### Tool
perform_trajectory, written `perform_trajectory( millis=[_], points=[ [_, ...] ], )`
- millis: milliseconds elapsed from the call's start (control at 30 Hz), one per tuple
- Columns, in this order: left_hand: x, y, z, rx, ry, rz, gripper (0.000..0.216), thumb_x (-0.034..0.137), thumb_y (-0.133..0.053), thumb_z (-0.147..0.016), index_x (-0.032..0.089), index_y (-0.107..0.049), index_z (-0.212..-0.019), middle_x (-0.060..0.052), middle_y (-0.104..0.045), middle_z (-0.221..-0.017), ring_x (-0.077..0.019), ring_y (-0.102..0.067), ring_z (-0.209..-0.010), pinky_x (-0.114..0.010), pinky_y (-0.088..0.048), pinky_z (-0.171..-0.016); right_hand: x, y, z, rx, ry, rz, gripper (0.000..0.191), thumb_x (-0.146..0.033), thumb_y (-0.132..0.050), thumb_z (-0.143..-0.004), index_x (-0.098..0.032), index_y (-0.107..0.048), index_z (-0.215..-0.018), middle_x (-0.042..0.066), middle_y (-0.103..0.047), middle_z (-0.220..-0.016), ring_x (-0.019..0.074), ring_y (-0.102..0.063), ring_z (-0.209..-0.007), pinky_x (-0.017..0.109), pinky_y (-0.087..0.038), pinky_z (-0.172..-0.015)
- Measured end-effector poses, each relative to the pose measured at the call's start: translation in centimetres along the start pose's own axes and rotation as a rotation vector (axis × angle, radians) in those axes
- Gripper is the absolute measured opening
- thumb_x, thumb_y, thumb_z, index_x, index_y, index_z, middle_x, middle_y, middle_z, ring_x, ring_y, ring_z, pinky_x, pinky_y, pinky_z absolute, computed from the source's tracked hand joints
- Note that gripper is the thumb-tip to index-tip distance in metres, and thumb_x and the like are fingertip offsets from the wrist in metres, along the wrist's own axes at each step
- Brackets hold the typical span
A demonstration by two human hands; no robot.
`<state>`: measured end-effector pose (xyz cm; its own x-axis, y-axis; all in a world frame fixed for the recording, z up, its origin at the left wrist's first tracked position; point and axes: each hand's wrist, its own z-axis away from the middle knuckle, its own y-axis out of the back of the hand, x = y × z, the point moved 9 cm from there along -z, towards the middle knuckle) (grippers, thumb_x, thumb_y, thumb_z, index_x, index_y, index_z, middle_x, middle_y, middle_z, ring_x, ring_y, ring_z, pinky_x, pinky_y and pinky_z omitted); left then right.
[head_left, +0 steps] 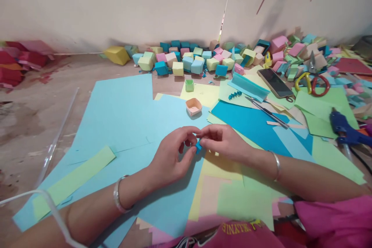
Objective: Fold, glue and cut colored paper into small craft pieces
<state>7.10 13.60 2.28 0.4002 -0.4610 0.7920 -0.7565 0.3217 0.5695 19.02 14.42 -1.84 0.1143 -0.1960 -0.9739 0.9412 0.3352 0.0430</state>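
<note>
By the pale wall, a small blue piece is pinched between fingertips of the left hand and right hand, a peach box just beyond them, paper cubes farther out, a glue gun well rightward.

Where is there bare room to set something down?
Mostly bare: the light-blue sheet between the green strip and peach box. Crowded: along the wall, with paper boxes, and at right, around the phone and glue gun.

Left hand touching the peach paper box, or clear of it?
Apart. The head view shows a strip of light-blue paper between the left hand's raised fingers and the near side of the peach paper box.
</note>
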Motion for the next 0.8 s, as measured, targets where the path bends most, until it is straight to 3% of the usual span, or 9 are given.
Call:
perform_trajectory(
  millis=[100,233,367,500,667,800],
  points=[
    [-0.4,0.3,-0.3,0.018,0.036,0.017,0.028,0.016,-0.054,-0.085,0.02,-0.057,-0.113,-0.003,-0.064,-0.088,-0.015,-0.059,-0.078,-0.029,-0.046,-0.066,0.1,0.4,0.0,0.042,-0.008,-0.117,0.015,-0.019,-0.07,-0.071,-0.015,-0.064,-0.084,0.0,-0.063,-0.072,0.0095,-0.058,-0.065,0.024,-0.048,-0.06],
    [-1.7,-0.1,-0.7,-0.053,0.168,0.13,0.012,0.023,-0.058,-0.085,0.02,-0.063,-0.095,-0.005,-0.065,-0.094,-0.0177,-0.059,-0.083,-0.033,-0.049,-0.071,0.0,1.2,0.0,0.11,0.066,-0.179,0.018,-0.022,-0.071,-0.07,-0.017,-0.067,-0.087,0.002,-0.067,-0.079,0.0107,-0.06,-0.071,0.026,-0.05,-0.064],
    [-2.0,-0.1,-0.9,-0.045,0.178,0.267,0.005,0.023,-0.06,-0.084,0.02,-0.064,-0.084,-0.008,-0.063,-0.101,-0.0205,-0.06,-0.094,-0.036,-0.05,-0.079,-0.4,1.3,0.0,0.101,0.111,-0.104,0.015,-0.023,-0.068,-0.074,-0.018,-0.07,-0.088,0.001,-0.067,-0.078,0.0106,-0.059,-0.068,0.026,-0.049,-0.063],
    [-2.1,-0.6,-0.6,-0.077,0.214,0.373,0.009,0.024,-0.056,-0.088,0.02,-0.06,-0.081,-0.006,-0.061,-0.091,-0.0177,-0.058,-0.083,-0.034,-0.05,-0.074,-1.7,0.9,0.5,0.067,0.183,0.063,0.007,-0.022,-0.066,-0.075,-0.018,-0.07,-0.079,0.002,-0.066,-0.078,0.0111,-0.059,-0.069,0.025,-0.048,-0.062],
    [-0.9,-0.8,-0.4,-0.114,0.136,0.177,0.009,0.02,-0.05,-0.087,0.019,-0.057,-0.081,-0.003,-0.058,-0.083,-0.0162,-0.053,-0.077,-0.032,-0.046,-0.071,-1.8,0.2,0.7,0.006,0.157,0.165,0.004,-0.02,-0.066,-0.073,-0.017,-0.066,-0.071,0.0,-0.062,-0.072,0.008,-0.052,-0.059,0.022,-0.042,-0.053],
    [-0.3,-0.9,-0.3,-0.123,0.084,0.089,0.011,0.018,-0.047,-0.088,0.019,-0.056,-0.082,-0.002,-0.057,-0.083,-0.0144,-0.05,-0.072,-0.029,-0.044,-0.066,-0.7,-0.2,0.5,-0.046,0.015,0.109,0.002,-0.017,-0.063,-0.071,-0.017,-0.065,-0.073,-0.004,-0.057,-0.059,0.0072,-0.049,-0.052,0.02,-0.039,-0.047]
  ],
)
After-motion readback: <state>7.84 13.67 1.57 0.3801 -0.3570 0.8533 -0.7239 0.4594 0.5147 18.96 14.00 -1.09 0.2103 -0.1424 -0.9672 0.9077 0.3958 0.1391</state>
